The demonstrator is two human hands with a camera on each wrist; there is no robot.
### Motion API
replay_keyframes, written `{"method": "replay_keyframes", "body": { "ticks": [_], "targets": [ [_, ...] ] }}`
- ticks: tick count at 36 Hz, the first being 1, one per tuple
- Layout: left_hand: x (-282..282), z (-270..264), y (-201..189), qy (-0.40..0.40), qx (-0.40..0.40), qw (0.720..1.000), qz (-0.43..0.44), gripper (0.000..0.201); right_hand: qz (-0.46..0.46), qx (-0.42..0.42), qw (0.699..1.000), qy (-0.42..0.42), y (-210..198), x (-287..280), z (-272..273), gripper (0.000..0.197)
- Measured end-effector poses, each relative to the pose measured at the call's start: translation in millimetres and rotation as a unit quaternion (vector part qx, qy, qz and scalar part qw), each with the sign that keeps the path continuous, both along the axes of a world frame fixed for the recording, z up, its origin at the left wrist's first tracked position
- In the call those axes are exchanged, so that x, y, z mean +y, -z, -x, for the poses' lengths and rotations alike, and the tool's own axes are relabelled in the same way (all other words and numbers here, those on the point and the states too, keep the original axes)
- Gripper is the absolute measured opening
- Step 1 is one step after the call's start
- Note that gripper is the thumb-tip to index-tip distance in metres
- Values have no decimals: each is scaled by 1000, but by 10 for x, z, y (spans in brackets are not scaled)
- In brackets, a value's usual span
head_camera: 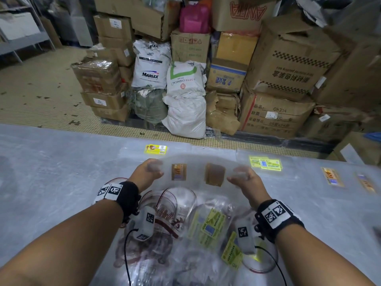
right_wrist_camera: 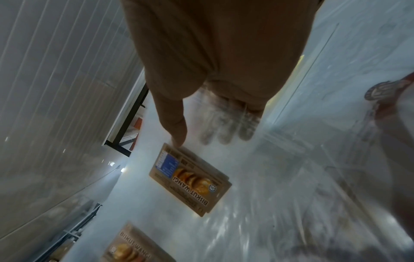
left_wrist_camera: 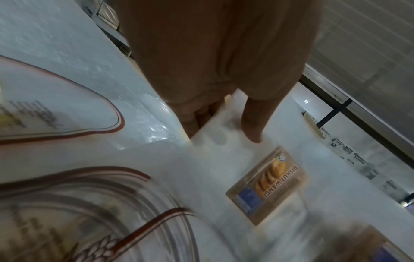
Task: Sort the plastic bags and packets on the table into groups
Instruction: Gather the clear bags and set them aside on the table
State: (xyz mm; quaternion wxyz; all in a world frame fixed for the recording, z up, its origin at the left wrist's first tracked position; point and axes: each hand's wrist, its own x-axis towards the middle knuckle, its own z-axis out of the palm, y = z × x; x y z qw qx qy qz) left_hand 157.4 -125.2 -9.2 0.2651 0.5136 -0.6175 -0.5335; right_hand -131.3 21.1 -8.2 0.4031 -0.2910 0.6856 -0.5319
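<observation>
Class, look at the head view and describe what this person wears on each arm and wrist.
Both forearms are bare, with no sleeves. The left hand and the right hand each have a black wrist strap carrying white squares printed with black block markers. A small pale camera unit with a thin black cable hangs under each wrist.

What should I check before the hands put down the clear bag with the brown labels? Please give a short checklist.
1. Left hand grips the bag's left edge: ok, thumb above, fingers below.
2. Right hand grips the right edge: ok, fingers show through the plastic.
3. Bag lifted off the pile below: ok, it hangs between the hands.
4. Label type known: ok, the brown labels read BISKUT WANGI.
5. Matching group on the table: cannot tell; the brownish labels far right are too blurred to read.
6. Only one bag held: cannot tell; the layers are transparent.
</observation>
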Motion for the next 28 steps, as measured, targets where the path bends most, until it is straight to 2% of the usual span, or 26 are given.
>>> {"method": "replay_keyframes", "body": {
  "ticks": [4, 10, 12, 14, 19, 23, 26, 28],
  "targets": [
    [0, 7, -32, 12, -9, 1000, 21, 13, 3, 34, 999, -8, -20, -25, -13, 15],
    [-35, 41, -99, -4, 17, 999, 32, 26, 18, 5, 1000, 13, -51, -83, 20, 18],
    [-51, 50, -95, -13, 23, 999, 39, 21, 18, -4, 1000, 18, -52, -91, 23, 20],
    [-41, 55, -68, -2, -9, 998, 57, 11, 18, 6, 1000, 13, -35, -81, 10, 20],
    [-11, 40, 64, 38, -91, 991, 90, 12, 10, 14, 1000, 1, 20, -34, -52, 30],
    [-23, 67, 47, 51, -120, 988, 78, 12, -20, 62, 998, -6, 94, -85, -47, 8],
    [-52, 97, 14, 29, -85, 993, 81, 5, -25, 70, 997, 7, 101, -131, -44, 3],
    [-62, 110, -17, -6, -55, 995, 87, 7, -19, 52, 998, 27, 78, -159, -25, 12]
  ]
}}
